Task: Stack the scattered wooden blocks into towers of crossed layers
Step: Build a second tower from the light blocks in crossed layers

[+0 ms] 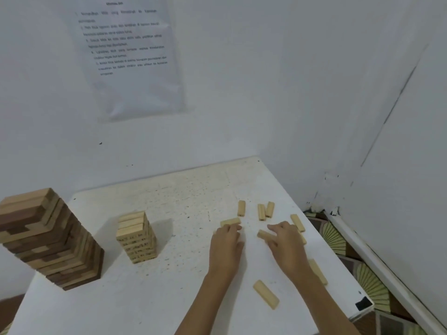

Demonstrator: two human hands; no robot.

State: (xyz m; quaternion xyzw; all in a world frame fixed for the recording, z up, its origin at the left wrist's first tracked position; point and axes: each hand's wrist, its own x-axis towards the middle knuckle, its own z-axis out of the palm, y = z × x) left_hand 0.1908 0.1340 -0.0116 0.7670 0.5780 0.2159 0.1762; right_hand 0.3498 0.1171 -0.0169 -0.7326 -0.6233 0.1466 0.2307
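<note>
On the table, the left hand lies relaxed, fingertips touching a loose block. The right hand curls its fingers around a second block. The pale tower stands well to their left.

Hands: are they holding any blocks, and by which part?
The right hand grips a pale block by its right end. The left hand touches another block along its near side; a grip cannot be told.

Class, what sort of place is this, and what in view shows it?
Probably a room corner set up for block stacking: white table against white walls, printed sheet on one wall, tall tower and short tower of blocks.
</note>
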